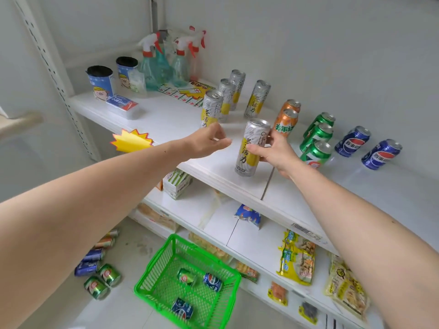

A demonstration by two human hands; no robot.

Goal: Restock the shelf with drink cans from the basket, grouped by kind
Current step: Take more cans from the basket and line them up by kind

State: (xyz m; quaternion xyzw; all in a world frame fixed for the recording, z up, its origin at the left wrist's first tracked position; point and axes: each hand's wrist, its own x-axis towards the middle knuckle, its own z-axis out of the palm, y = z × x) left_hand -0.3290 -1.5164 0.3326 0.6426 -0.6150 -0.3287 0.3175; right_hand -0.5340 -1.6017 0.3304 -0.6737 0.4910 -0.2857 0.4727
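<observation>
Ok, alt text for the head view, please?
Right hand grips a tall silver-yellow can on the white shelf, left hand open beside it. Orange, green and blue cans stand grouped rightward; a green basket below holds three cans.

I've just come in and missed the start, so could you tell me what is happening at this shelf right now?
A person is stocking drink cans on the upper shelf. The right hand grips a tall silver-and-yellow can at the shelf's front, near four matching cans further back. The left hand hovers beside it, holding nothing. Orange, green and blue cans already stand in their own groups to the right. The green basket on the floor holds one green and two blue cans.
</observation>
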